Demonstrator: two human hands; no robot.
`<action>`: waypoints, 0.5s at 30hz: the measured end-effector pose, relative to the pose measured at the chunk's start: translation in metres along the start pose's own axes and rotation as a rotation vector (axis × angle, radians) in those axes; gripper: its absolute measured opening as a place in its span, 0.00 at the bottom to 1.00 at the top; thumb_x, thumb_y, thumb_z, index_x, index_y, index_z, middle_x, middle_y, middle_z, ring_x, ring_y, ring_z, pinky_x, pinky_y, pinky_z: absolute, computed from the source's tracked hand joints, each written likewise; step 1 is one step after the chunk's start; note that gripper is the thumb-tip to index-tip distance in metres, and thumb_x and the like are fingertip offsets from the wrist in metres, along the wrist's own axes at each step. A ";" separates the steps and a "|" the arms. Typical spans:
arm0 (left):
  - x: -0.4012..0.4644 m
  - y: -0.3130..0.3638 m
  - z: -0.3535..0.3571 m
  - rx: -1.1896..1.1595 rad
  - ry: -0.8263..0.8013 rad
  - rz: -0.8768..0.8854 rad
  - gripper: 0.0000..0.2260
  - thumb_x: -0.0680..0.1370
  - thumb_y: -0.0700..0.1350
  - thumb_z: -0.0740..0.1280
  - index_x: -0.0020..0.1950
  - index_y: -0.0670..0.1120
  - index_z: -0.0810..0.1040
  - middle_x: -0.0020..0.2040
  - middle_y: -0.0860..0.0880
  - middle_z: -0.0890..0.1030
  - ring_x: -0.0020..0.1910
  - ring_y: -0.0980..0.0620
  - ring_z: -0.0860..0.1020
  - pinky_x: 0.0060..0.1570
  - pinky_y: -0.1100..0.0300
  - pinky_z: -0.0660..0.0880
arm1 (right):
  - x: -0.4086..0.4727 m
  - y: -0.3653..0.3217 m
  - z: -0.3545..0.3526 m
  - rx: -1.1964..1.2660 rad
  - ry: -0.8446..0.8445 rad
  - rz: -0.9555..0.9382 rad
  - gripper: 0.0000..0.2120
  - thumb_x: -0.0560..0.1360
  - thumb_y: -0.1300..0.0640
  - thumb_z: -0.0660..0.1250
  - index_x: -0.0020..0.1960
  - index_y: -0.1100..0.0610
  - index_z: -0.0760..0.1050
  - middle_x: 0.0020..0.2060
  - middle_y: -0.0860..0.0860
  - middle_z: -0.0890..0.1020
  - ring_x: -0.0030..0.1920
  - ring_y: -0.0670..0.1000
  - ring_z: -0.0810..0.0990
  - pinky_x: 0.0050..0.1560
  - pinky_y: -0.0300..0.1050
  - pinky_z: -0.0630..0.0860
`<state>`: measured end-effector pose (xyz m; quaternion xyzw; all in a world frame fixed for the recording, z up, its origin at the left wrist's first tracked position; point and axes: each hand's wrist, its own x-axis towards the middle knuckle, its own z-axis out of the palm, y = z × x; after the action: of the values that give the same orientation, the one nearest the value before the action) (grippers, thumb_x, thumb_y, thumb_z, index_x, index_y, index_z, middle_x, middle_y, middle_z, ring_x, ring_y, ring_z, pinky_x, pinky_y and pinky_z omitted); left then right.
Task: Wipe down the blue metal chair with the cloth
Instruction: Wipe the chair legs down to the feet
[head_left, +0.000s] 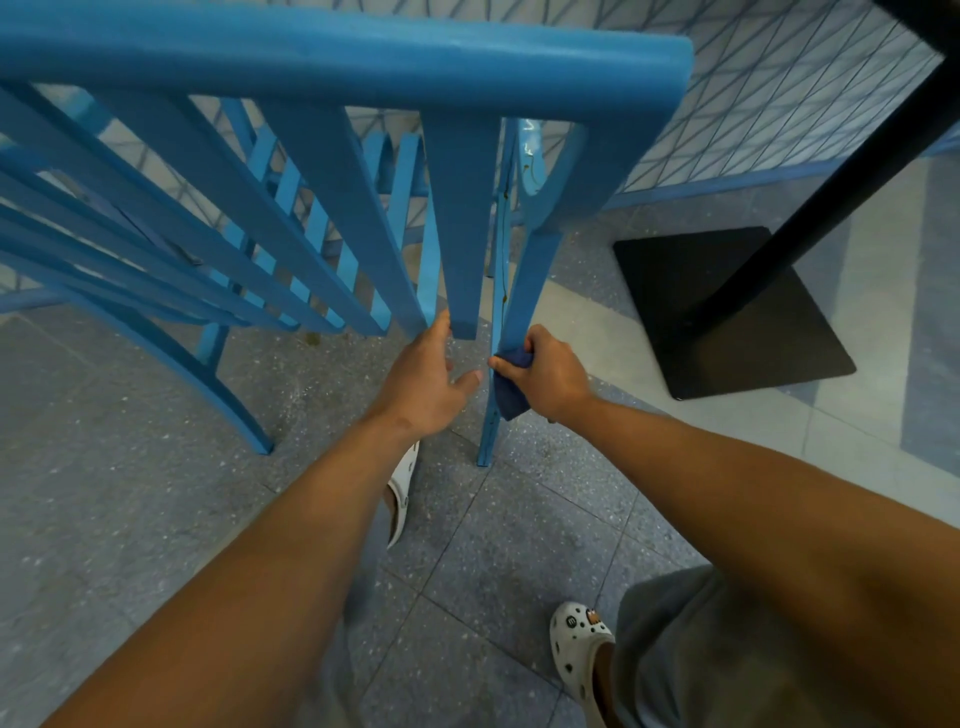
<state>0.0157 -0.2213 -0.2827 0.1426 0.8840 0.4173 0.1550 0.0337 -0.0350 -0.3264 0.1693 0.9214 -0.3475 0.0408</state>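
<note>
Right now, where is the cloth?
The dark blue cloth is in the right hand, wrapped against the chair's rear leg, just right of the left hand.

Grey speckled tiled floor (156, 493); black square table base (727, 317) and dark post (841, 176) toward its right edge; white clogs (576, 649) near its bottom edge; diamond-patterned wall (753, 104) behind.

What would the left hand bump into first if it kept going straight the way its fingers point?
Most likely the chair's back slat: the left hand points up at its lower end, fingertips apparently already touching or nearly so. Depth is hard to judge.
</note>
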 end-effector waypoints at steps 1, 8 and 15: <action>0.000 0.000 0.000 -0.001 -0.003 -0.003 0.33 0.78 0.49 0.73 0.79 0.55 0.60 0.75 0.51 0.70 0.63 0.48 0.78 0.58 0.53 0.76 | 0.001 -0.001 -0.001 -0.007 -0.004 0.001 0.21 0.74 0.39 0.73 0.49 0.53 0.70 0.41 0.49 0.79 0.42 0.53 0.80 0.36 0.49 0.75; 0.000 0.001 -0.003 0.034 -0.023 0.004 0.30 0.80 0.47 0.71 0.78 0.56 0.60 0.74 0.51 0.72 0.64 0.47 0.77 0.60 0.53 0.74 | 0.000 -0.012 -0.039 0.028 0.095 -0.133 0.20 0.70 0.39 0.76 0.46 0.52 0.72 0.39 0.47 0.80 0.40 0.50 0.79 0.40 0.54 0.80; 0.002 -0.011 -0.003 0.098 -0.096 -0.017 0.39 0.80 0.47 0.70 0.81 0.61 0.48 0.74 0.50 0.71 0.64 0.48 0.77 0.63 0.46 0.76 | 0.007 0.004 -0.012 -0.040 0.023 -0.099 0.22 0.72 0.39 0.75 0.54 0.53 0.73 0.42 0.47 0.81 0.42 0.51 0.81 0.44 0.55 0.81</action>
<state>0.0113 -0.2298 -0.2896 0.1625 0.8962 0.3646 0.1938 0.0293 -0.0224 -0.3215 0.1268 0.9357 -0.3287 0.0162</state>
